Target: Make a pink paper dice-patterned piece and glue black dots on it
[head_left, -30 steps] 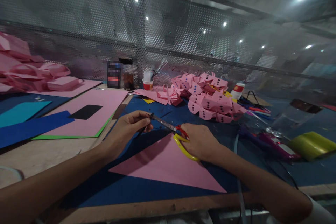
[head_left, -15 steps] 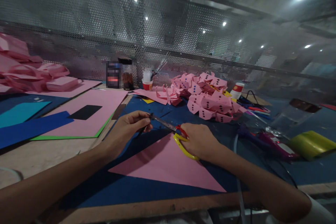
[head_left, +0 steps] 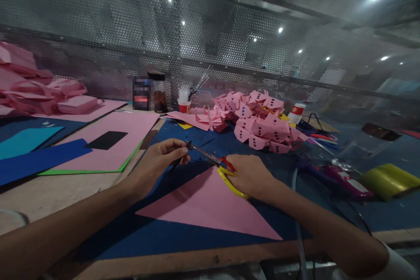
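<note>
Near the centre, my left hand pinches a thin black strip, which hangs down under the fingers. The tips of the scissors reach the strip just beside those fingertips. My right hand is closed round the red and yellow scissor handles. Below both hands a pink paper triangle lies on the blue mat, its top corner just under the scissors.
Folded pink paper pieces with dark diamonds are heaped behind my right hand. At the left lie pink sheets, a black rectangle and blue strips. A glue gun and yellow tape roll are at the right.
Both hands stay in nearly the same place. The scissor handles have shifted very slightly; the strip is still between my left fingers.
</note>
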`<move>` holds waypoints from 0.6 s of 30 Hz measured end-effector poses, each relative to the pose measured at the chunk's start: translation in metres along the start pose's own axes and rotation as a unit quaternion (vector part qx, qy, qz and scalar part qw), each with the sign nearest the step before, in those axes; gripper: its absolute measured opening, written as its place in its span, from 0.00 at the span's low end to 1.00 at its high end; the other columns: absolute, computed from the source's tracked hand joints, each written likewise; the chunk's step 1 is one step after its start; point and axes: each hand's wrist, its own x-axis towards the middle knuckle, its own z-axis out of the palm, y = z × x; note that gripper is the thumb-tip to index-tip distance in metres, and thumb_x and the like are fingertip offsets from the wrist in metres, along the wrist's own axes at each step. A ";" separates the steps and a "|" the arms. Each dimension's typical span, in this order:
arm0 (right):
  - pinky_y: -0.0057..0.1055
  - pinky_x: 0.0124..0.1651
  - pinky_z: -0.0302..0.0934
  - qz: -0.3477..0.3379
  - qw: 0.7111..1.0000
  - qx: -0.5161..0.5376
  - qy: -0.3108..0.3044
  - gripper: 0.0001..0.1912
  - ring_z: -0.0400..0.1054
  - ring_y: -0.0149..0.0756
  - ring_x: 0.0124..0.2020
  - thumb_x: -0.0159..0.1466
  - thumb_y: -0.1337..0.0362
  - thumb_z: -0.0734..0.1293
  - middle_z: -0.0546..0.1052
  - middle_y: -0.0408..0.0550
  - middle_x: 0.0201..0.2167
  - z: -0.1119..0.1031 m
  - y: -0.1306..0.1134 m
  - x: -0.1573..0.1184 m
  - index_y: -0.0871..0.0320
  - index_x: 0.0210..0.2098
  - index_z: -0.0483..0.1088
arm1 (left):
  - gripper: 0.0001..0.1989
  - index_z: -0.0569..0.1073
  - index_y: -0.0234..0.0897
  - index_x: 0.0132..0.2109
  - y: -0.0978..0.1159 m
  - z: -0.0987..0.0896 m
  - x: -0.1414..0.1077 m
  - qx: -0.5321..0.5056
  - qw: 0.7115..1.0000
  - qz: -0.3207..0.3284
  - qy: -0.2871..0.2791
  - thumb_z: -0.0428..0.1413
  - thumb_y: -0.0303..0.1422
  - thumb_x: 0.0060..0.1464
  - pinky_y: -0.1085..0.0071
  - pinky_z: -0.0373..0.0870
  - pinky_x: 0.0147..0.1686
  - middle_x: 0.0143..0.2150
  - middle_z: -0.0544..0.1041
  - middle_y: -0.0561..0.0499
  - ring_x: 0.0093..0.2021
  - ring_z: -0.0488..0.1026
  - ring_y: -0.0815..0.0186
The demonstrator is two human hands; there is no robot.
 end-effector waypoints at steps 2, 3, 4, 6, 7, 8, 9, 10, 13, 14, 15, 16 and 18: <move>0.32 0.27 0.37 -0.007 1.000 -0.003 0.005 0.15 0.71 0.37 0.28 0.66 0.52 0.60 0.77 0.46 0.28 0.001 0.002 0.000 0.55 0.32 0.68 | 0.10 0.75 0.36 0.37 -0.001 -0.001 0.000 -0.001 1.000 -0.001 0.002 0.63 0.37 0.52 0.71 0.64 0.35 0.28 0.77 0.52 0.31 0.70 0.68; 0.32 0.27 0.37 -0.011 1.000 -0.005 0.008 0.14 0.71 0.37 0.28 0.66 0.52 0.60 0.77 0.46 0.28 0.002 0.002 0.001 0.55 0.32 0.68 | 0.10 0.75 0.36 0.37 -0.001 -0.001 0.000 -0.002 1.000 -0.001 0.003 0.64 0.37 0.52 0.71 0.64 0.35 0.28 0.77 0.52 0.31 0.71 0.68; 0.32 0.27 0.37 -0.014 1.000 -0.007 0.012 0.14 0.71 0.37 0.28 0.66 0.52 0.60 0.77 0.46 0.29 0.003 0.002 0.000 0.55 0.33 0.68 | 0.10 0.75 0.36 0.37 -0.001 -0.001 0.000 -0.004 1.000 0.000 0.003 0.64 0.37 0.52 0.72 0.64 0.35 0.28 0.77 0.52 0.31 0.71 0.68; 0.33 0.27 0.37 -0.016 1.000 -0.011 0.019 0.14 0.71 0.37 0.29 0.66 0.51 0.60 0.77 0.46 0.29 0.004 0.002 0.000 0.55 0.34 0.68 | 0.10 0.75 0.36 0.38 0.000 -0.001 0.000 -0.011 1.000 0.003 0.003 0.64 0.36 0.52 0.72 0.64 0.34 0.28 0.77 0.52 0.30 0.71 0.68; 0.33 0.27 0.37 -0.018 1.000 -0.012 0.021 0.14 0.71 0.38 0.29 0.66 0.52 0.60 0.77 0.46 0.30 0.004 0.002 0.000 0.55 0.35 0.68 | 0.10 0.75 0.36 0.38 0.000 0.000 0.000 -0.014 1.000 0.004 0.003 0.64 0.36 0.52 0.72 0.63 0.34 0.28 0.78 0.52 0.30 0.71 0.68; 0.33 0.27 0.37 -0.020 0.999 -0.013 0.022 0.14 0.71 0.38 0.29 0.66 0.52 0.59 0.77 0.47 0.30 0.003 0.002 -0.001 0.55 0.35 0.68 | 0.10 0.75 0.36 0.38 0.000 0.000 0.000 -0.016 1.000 0.005 0.003 0.64 0.36 0.52 0.72 0.63 0.33 0.28 0.78 0.52 0.30 0.71 0.68; 0.33 0.28 0.37 -0.021 0.999 -0.014 0.022 0.14 0.71 0.38 0.30 0.66 0.52 0.59 0.77 0.47 0.30 0.003 0.001 -0.001 0.56 0.35 0.68 | 0.10 0.75 0.36 0.38 0.000 0.000 -0.001 -0.017 1.000 0.005 0.003 0.64 0.36 0.52 0.72 0.63 0.33 0.28 0.77 0.52 0.30 0.71 0.68; 0.33 0.28 0.37 -0.021 0.999 -0.015 0.021 0.14 0.71 0.38 0.30 0.67 0.52 0.59 0.77 0.47 0.30 0.002 0.000 -0.001 0.56 0.35 0.68 | 0.09 0.75 0.36 0.38 0.001 0.000 -0.001 -0.015 1.000 0.006 0.003 0.64 0.36 0.52 0.73 0.63 0.33 0.28 0.77 0.52 0.30 0.71 0.68; 0.33 0.27 0.37 -0.016 1.000 -0.016 0.012 0.15 0.71 0.38 0.29 0.67 0.52 0.59 0.77 0.47 0.29 0.000 -0.002 -0.001 0.56 0.34 0.68 | 0.09 0.75 0.36 0.38 0.002 0.001 -0.001 -0.003 1.000 0.011 0.000 0.63 0.35 0.53 0.72 0.63 0.34 0.28 0.77 0.52 0.31 0.71 0.68; 0.33 0.27 0.37 -0.014 1.000 -0.016 0.008 0.15 0.71 0.38 0.28 0.67 0.52 0.59 0.77 0.47 0.29 -0.001 -0.003 -0.001 0.56 0.34 0.68 | 0.08 0.75 0.36 0.38 0.002 0.001 -0.001 0.001 1.000 0.013 -0.002 0.63 0.35 0.53 0.72 0.63 0.34 0.28 0.77 0.52 0.31 0.70 0.68; 0.33 0.28 0.37 -0.012 1.000 -0.016 0.005 0.15 0.71 0.38 0.28 0.67 0.52 0.59 0.77 0.47 0.29 -0.001 -0.003 -0.002 0.56 0.33 0.68 | 0.08 0.75 0.36 0.38 0.002 0.001 -0.001 0.004 1.000 0.014 -0.002 0.63 0.35 0.53 0.72 0.63 0.34 0.28 0.77 0.52 0.31 0.70 0.68; 0.33 0.28 0.37 -0.010 1.000 -0.016 0.004 0.15 0.71 0.38 0.28 0.67 0.52 0.59 0.77 0.47 0.29 -0.002 -0.004 -0.002 0.56 0.33 0.68 | 0.08 0.75 0.36 0.38 0.002 0.001 -0.001 0.006 1.000 0.013 -0.002 0.63 0.35 0.53 0.72 0.63 0.34 0.28 0.77 0.52 0.31 0.70 0.68; 0.33 0.28 0.37 -0.008 1.000 -0.017 0.005 0.16 0.71 0.37 0.28 0.67 0.52 0.59 0.78 0.47 0.30 -0.002 -0.004 -0.002 0.56 0.33 0.68 | 0.08 0.76 0.36 0.38 0.002 0.001 -0.001 0.007 1.000 0.012 -0.001 0.63 0.35 0.53 0.72 0.62 0.34 0.28 0.77 0.52 0.31 0.70 0.68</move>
